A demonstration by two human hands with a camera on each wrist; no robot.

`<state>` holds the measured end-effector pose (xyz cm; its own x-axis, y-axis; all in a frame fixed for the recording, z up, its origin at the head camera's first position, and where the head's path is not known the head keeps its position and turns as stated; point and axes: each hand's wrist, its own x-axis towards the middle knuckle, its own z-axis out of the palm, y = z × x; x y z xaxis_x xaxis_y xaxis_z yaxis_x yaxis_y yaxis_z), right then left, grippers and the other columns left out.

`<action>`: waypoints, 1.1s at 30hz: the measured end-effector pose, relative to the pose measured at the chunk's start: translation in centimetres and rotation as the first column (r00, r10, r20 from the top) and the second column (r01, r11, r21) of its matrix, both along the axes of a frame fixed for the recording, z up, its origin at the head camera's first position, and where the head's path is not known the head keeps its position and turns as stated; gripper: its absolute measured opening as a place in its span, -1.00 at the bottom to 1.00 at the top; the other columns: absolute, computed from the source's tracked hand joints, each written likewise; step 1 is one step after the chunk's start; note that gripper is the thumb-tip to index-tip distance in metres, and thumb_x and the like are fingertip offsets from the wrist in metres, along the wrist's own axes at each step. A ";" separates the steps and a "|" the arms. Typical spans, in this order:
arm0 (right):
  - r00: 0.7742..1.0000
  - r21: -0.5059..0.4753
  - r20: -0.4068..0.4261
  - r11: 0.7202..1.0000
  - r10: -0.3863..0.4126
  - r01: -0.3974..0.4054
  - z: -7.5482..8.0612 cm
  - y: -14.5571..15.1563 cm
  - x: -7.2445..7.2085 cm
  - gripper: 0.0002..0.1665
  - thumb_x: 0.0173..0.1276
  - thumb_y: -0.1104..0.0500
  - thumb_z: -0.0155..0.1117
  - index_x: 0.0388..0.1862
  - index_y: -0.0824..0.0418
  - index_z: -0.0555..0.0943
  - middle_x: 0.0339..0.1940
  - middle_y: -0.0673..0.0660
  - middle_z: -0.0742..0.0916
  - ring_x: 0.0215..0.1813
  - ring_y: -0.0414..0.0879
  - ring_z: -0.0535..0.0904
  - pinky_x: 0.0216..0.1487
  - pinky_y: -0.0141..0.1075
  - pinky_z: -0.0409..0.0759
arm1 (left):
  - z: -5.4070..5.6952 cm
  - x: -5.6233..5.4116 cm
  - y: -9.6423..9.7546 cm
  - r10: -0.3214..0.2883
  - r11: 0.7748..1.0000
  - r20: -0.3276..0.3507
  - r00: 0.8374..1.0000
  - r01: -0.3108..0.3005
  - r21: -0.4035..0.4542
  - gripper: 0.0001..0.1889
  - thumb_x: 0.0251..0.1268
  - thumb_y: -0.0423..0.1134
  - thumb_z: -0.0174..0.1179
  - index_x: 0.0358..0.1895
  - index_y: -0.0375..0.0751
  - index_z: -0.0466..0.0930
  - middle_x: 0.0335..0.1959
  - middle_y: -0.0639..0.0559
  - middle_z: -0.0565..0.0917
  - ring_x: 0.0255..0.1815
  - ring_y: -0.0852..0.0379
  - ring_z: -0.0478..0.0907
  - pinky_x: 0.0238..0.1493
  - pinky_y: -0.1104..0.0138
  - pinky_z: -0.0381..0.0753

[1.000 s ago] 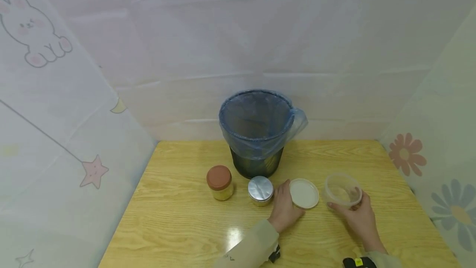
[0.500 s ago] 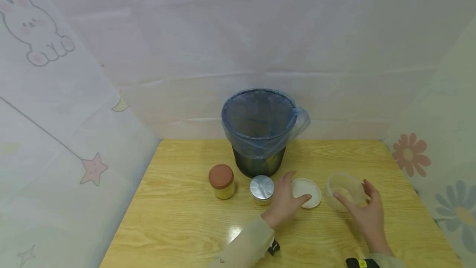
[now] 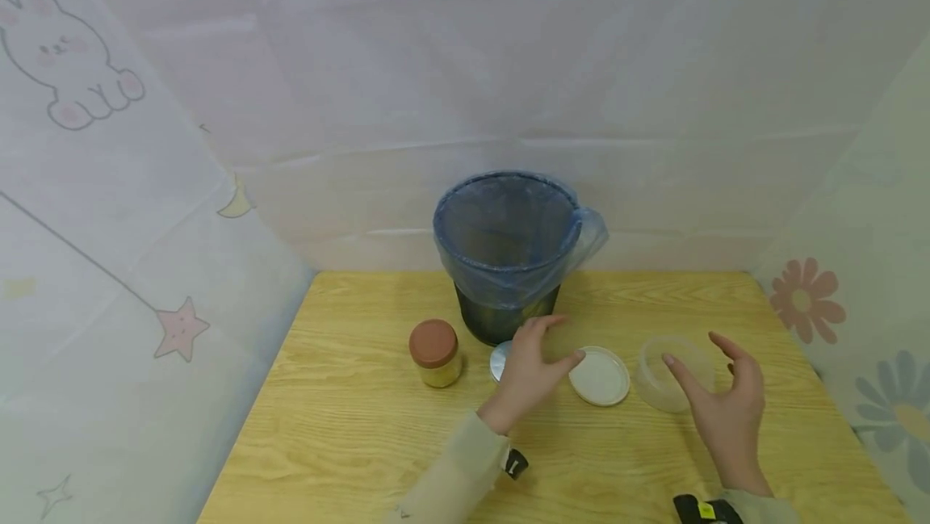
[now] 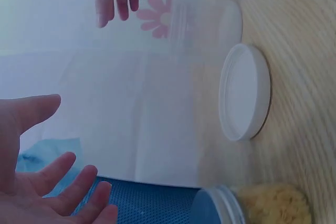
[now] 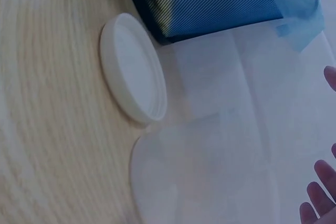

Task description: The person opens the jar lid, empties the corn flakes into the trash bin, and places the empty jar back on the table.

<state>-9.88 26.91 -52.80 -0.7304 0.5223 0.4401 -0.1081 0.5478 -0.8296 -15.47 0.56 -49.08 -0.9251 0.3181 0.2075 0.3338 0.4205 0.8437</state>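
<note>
1. In the lower centre of the head view, the left hand (image 3: 527, 372) is above the table (image 3: 349, 443), thumb and fingers spread apart. It partly covers the silver-lidded jar (image 3: 498, 360).
2. At lower right, the right hand (image 3: 730, 415) also has thumb and fingers apart; its thumb overlaps the clear container (image 3: 657, 385), which stands on the table.
3. Between the hands, right of centre, the white lid (image 3: 599, 377) lies flat on the table, just beside the container.
4. Left of the silver-lidded jar, the brown-lidded jar (image 3: 434, 353) stands upright. Behind both, near frame centre, the dark bin (image 3: 501, 320) carries a blue liner (image 3: 494, 286).
5. In the left wrist view, the left hand occupies lower left, apart from the silver-lidded jar at lower right, which contains yellow material. At the top, the right hand is apart from the container.
6. In the right wrist view, right fingertips show at the right edge, separated. The lid is at upper left, the container faint at bottom centre, the bin at the top.
</note>
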 end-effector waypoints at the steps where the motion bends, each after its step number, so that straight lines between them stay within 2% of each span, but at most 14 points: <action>1: 1.000 0.004 -0.013 1.000 0.009 -0.009 0.2 -0.1 0.0 -0.18 0.06 0.30 0.67 0.34 0.24 0.56 0.27 0.16 0.60 0.26 -0.17 0.38 0.22 -0.33 0.23 | 0.1 0.0 -0.3 0.011 1.000 -0.003 1.000 -0.011 0.003 -0.45 0.36 -0.03 0.38 0.37 0.00 0.49 0.28 0.04 0.53 0.26 0.13 0.43 0.26 0.17 0.45; 8: 0.993 -0.013 -0.076 0.995 0.095 -0.096 1.7 -1.2 -0.3 -0.27 0.02 0.38 0.66 0.24 0.27 0.63 0.18 0.09 0.63 0.25 -0.23 0.39 0.21 -0.37 0.24 | 0.1 -0.3 -2.2 0.033 0.998 -0.030 0.999 -0.031 0.060 -0.45 0.33 -0.07 0.42 0.34 -0.09 0.53 0.27 0.02 0.56 0.29 -0.05 0.44 0.28 0.05 0.43; 15: 0.984 -0.036 0.010 0.984 0.176 -0.176 2.6 -2.5 -0.2 -0.25 0.11 0.33 0.63 0.32 0.05 0.64 0.28 0.07 0.60 0.33 -0.20 0.35 0.36 -0.24 0.20 | -0.1 0.0 -4.1 0.037 0.997 -0.048 0.998 -0.034 0.063 -0.44 0.31 -0.02 0.43 0.31 -0.11 0.55 0.26 -0.02 0.56 0.29 -0.05 0.44 0.28 0.03 0.43; 19: 0.971 -0.021 -0.013 0.971 0.239 -0.239 2.7 -3.3 -0.2 -0.25 0.13 0.39 0.60 0.33 0.08 0.63 0.28 0.09 0.61 0.32 -0.21 0.37 0.31 -0.34 0.28 | -0.2 0.4 -5.1 0.052 0.998 -0.007 0.999 -0.051 0.035 -0.44 0.30 -0.04 0.44 0.31 -0.11 0.55 0.27 -0.01 0.52 0.31 -0.06 0.41 0.28 -0.02 0.43; 21: 0.959 -0.013 -0.044 0.960 0.280 -0.281 2.6 -3.9 -0.3 -0.27 0.13 0.45 0.57 0.31 0.14 0.63 0.26 0.12 0.63 0.30 -0.21 0.41 0.23 -0.44 0.34 | -0.5 0.5 -5.5 0.062 0.998 -0.001 0.998 -0.062 0.011 -0.45 0.30 -0.07 0.44 0.31 -0.11 0.54 0.27 -0.02 0.51 0.30 -0.07 0.42 0.26 -0.02 0.44; 25: 0.927 -0.007 -0.071 0.930 0.367 -0.368 2.1 -5.0 -0.6 -0.26 0.14 0.49 0.54 0.32 0.19 0.61 0.25 0.18 0.63 0.30 -0.23 0.43 0.18 -0.51 0.40 | -1.1 0.6 -6.2 0.065 0.997 -0.015 0.998 -0.066 -0.050 -0.42 0.28 -0.09 0.46 0.32 -0.13 0.53 0.26 -0.06 0.50 0.27 -0.13 0.46 0.23 -0.02 0.48; 29: 0.899 0.003 -0.032 0.899 0.437 -0.437 1.5 -6.0 -0.7 -0.29 0.23 0.45 0.50 0.37 0.19 0.56 0.30 0.17 0.60 0.31 -0.26 0.42 0.20 -0.52 0.41 | -1.5 0.9 -6.7 0.056 0.994 -0.014 0.998 -0.057 -0.093 -0.35 0.20 -0.08 0.52 0.32 -0.19 0.50 0.27 -0.12 0.47 0.26 -0.17 0.45 0.23 -0.04 0.48; 33: 0.858 0.011 0.028 0.858 0.514 -0.514 0.8 -6.9 -0.6 -0.31 0.32 0.40 0.45 0.42 0.21 0.50 0.35 0.20 0.56 0.33 -0.24 0.40 0.22 -0.54 0.39 | -2.5 1.0 -6.8 0.065 0.988 0.001 0.998 -0.064 -0.140 -0.23 0.13 -0.06 0.56 0.36 -0.29 0.44 0.29 -0.16 0.43 0.28 -0.16 0.41 0.25 -0.02 0.47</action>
